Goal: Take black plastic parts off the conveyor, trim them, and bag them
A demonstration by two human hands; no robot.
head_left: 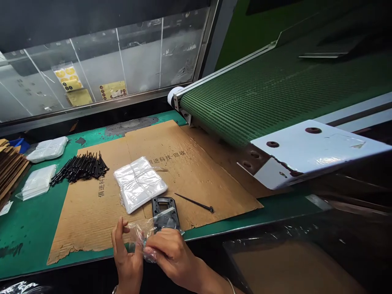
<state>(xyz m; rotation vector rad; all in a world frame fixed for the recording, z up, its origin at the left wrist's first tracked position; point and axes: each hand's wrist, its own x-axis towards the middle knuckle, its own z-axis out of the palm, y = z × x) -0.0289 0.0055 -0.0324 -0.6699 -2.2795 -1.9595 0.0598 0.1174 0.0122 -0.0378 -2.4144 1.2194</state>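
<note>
A clear plastic bag (150,226) is held between my two hands at the table's front edge. My right hand (173,251) pinches its crumpled near side between thumb and fingers. On the other side, my left hand (128,255) has film between its raised fingers and thumb; the exact contact is hard to see. Just beyond the bag lies a black plastic frame-like part (165,208) with a rectangular window, partly covered by film. A tied stack of clear bags (139,181) lies behind it. To the right is a single thin black rod with a thicker end (196,202).
Flattened cardboard (88,220) covers part of the green table (36,228). A pile of black rods (81,167) and more bag stacks (38,181) lie left. A green conveyor belt (260,90) with a white metal end plate (321,147) juts in from the right.
</note>
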